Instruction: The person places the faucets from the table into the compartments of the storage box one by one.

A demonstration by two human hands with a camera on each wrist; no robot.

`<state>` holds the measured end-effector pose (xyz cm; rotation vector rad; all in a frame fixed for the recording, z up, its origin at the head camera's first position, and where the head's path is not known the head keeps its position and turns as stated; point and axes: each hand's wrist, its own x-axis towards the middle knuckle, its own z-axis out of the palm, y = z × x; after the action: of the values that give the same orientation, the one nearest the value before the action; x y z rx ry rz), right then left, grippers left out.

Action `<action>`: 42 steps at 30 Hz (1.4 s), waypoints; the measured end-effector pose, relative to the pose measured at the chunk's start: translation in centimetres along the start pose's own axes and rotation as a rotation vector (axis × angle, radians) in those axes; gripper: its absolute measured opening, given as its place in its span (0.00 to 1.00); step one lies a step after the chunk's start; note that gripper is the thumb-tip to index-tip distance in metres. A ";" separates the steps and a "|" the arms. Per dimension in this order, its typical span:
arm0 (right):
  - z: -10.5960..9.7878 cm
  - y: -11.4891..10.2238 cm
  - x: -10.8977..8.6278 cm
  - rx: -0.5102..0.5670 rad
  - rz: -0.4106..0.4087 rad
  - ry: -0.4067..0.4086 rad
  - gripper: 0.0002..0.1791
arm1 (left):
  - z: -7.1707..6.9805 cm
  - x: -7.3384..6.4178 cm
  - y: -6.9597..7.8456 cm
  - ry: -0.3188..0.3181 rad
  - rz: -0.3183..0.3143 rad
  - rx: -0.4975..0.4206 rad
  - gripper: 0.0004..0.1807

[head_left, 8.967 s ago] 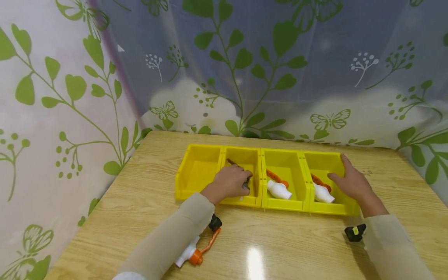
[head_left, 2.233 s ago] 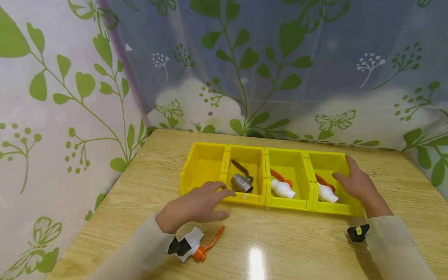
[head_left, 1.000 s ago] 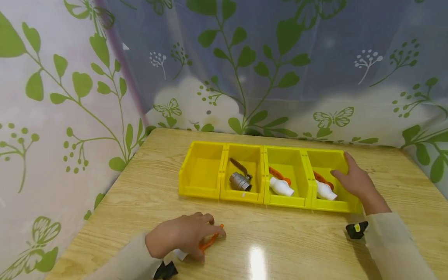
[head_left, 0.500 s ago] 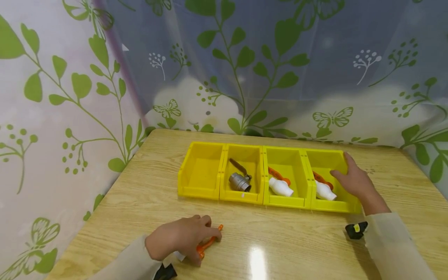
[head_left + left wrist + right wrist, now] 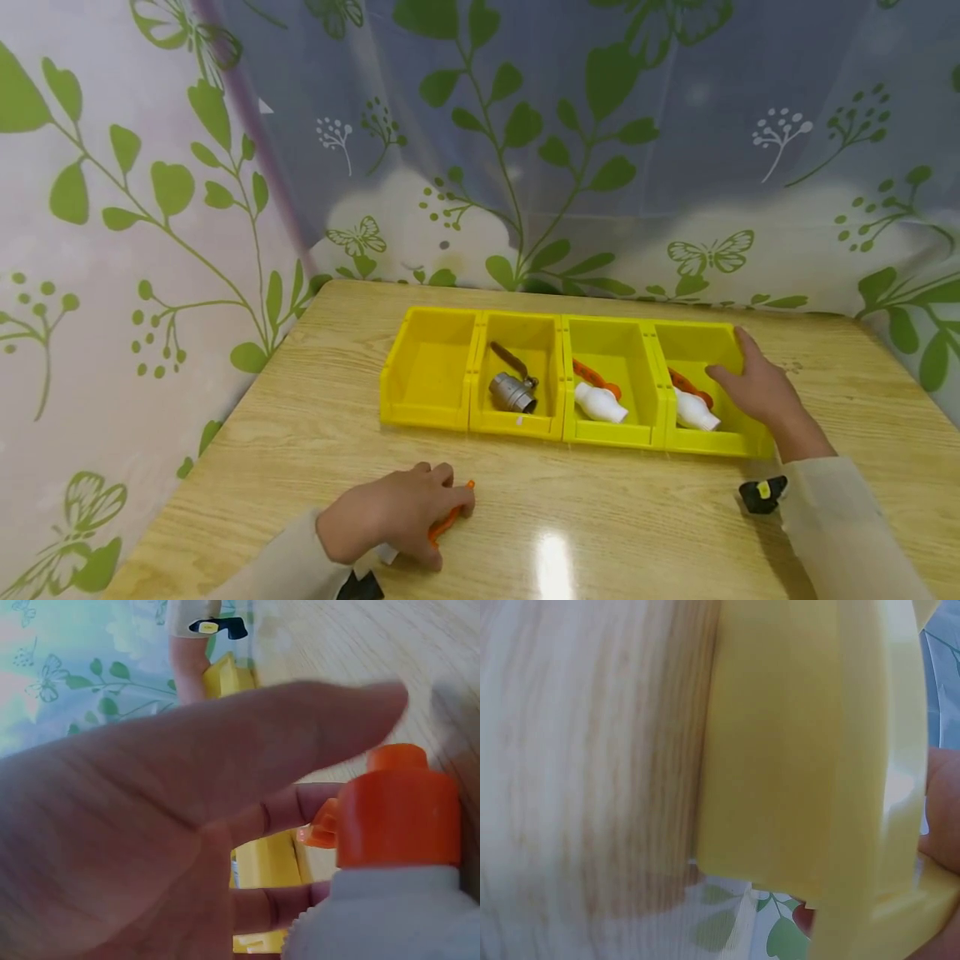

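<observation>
My left hand [image 5: 401,512] is low over the table in front of the bins, around a white plastic ball valve with an orange handle [image 5: 447,523]. In the left wrist view, the thumb lies over the orange cap [image 5: 397,817], with fingers behind the white body [image 5: 382,922]. Most of that valve is hidden by the hand in the head view. My right hand [image 5: 765,396] grips the side wall of the rightmost yellow bin [image 5: 720,444], thumb inside. The right wrist view shows that bin's outer wall [image 5: 780,750] close up.
Several yellow bins stand joined in a row. A grey metal valve [image 5: 513,393] with a brown lever lies in the second bin from the left. White valves with orange handles lie in the third [image 5: 600,403] and rightmost [image 5: 696,412] bins. A patterned curtain [image 5: 480,167] hangs behind the table.
My left hand was at the metal valve in the second bin, then left it there. It has come down toward me to the white valve on the table. The right hand stays put.
</observation>
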<state>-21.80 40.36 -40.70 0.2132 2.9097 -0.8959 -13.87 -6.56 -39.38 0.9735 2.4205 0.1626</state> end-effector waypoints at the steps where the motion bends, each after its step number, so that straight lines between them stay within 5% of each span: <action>1: 0.0 0.0 0.0 0.001 -0.001 -0.001 0.49 | 0.0 0.0 0.1 0.002 -0.011 0.004 0.26; 13: -0.1 -0.3 -0.1 -0.003 -0.003 0.000 0.49 | 0.4 0.3 0.3 0.019 -0.075 0.054 0.29; 32: -0.1 -0.4 -0.1 -0.015 0.004 0.003 0.48 | 0.0 0.0 -0.3 -0.005 0.009 0.033 0.25; 42: -0.2 -0.2 0.0 -0.022 -0.003 0.004 0.48 | -1.1 0.0 -0.6 -0.036 0.013 -0.064 0.45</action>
<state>-21.80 40.25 -40.43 0.2093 2.9229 -0.8644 -14.76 -6.91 -38.57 0.9555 2.3618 0.2237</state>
